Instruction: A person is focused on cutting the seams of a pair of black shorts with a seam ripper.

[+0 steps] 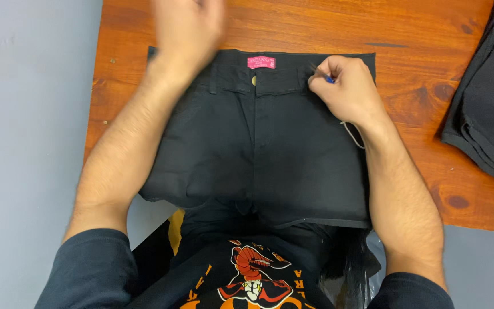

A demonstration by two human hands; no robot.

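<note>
Two bare hands are on the folded black denim trousers [258,149], which lie in the middle of your orange-brown wooden tabletop [418,40] with the waistband toward twelve o'clock. The trousers' lower fold hangs just over the tabletop's near edge at six o'clock. Bare wood runs along twelve o'clock and out to three o'clock. At nine o'clock the tabletop ends just beyond the trousers' side, with grey floor [30,114] past it. At three o'clock a stack of dark folded cloth [487,109] sits apart from the trousers and is cut off by the frame.

Your right hand [344,88] rests on the waistband at about one o'clock, its fingers [321,80] curled together and pinched on a small blue-tipped thing [328,79] too tiny to identify; a thin pale cord [354,134] hangs by the wrist. Your left hand [187,28] is at eleven o'clock over the waistband corner, blurred and partly out of frame, so you cannot tell whether its fingers are spread or closed, nor whether they touch the cloth.

A small pink label [261,62] and a brass button [253,80] mark the waistband's middle.
</note>
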